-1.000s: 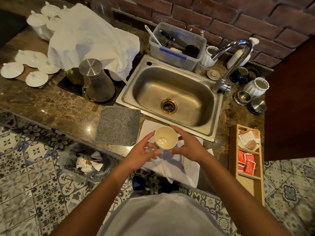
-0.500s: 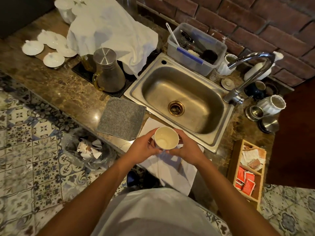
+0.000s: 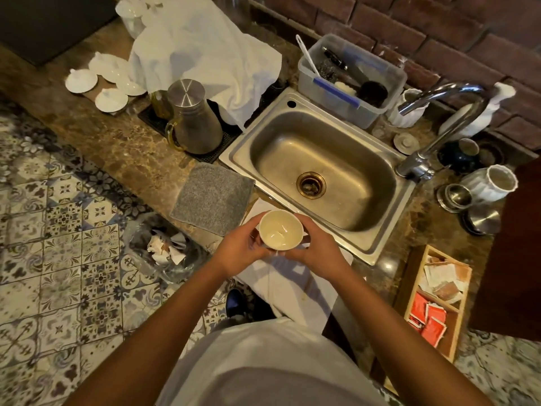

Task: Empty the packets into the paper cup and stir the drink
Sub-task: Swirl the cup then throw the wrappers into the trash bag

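Hands cupping paper cup (image 3: 280, 230), left hand (image 3: 244, 249), right hand (image 3: 317, 246), forearms converging

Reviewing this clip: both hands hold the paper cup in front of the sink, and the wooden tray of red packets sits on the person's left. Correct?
Not quite. The wooden tray with the red packets sits on the person's right, per the head view. Both the left hand and right hand do hold the paper cup in front of the sink.

Marble counter (image 3: 126, 148) (grey mat (image 3: 212, 197) lying flat).

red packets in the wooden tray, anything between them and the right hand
Nothing visible does. The right hand and left hand hold the paper cup; bare counter separates it from the red packets in the wooden tray.
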`<state>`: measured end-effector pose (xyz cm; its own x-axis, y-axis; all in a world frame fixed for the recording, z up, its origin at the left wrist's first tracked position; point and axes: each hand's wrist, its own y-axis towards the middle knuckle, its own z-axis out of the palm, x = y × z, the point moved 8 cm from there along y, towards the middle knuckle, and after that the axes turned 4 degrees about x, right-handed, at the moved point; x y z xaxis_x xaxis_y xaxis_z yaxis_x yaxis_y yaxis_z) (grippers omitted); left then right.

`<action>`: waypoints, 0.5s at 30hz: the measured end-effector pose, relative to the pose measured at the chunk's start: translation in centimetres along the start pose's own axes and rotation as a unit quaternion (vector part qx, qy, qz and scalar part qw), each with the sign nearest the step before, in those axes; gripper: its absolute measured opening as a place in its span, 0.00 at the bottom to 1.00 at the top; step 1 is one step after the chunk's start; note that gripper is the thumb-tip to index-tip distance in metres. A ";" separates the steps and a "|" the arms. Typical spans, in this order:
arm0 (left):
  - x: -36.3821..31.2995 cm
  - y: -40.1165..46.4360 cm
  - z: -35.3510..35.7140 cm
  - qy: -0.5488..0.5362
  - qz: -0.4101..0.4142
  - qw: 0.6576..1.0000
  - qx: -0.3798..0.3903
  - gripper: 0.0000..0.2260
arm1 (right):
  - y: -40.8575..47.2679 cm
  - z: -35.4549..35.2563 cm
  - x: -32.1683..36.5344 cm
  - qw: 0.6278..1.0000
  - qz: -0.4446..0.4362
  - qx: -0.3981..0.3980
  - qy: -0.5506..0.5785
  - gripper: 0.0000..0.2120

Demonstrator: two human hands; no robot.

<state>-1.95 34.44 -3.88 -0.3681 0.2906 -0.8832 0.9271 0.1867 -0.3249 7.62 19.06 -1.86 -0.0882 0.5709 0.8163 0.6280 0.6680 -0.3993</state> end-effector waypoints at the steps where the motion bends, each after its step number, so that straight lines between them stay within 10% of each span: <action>1: -0.1 0.1 -0.2 0.009 0.005 1.000 0.001 0.36 | 0.2 0.1 0.0 1.000 -0.002 0.001 0.001 0.39; 15: 0.5 0.0 0.0 0.035 0.002 0.999 0.002 0.38 | 0.8 0.6 0.0 0.999 0.006 0.023 -0.034 0.41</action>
<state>-2.17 34.61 -4.27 -0.3688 0.3556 -0.8588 0.9286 0.1812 -0.3237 7.59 19.85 -2.46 -0.1341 0.6084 0.7822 0.5926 0.6819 -0.4288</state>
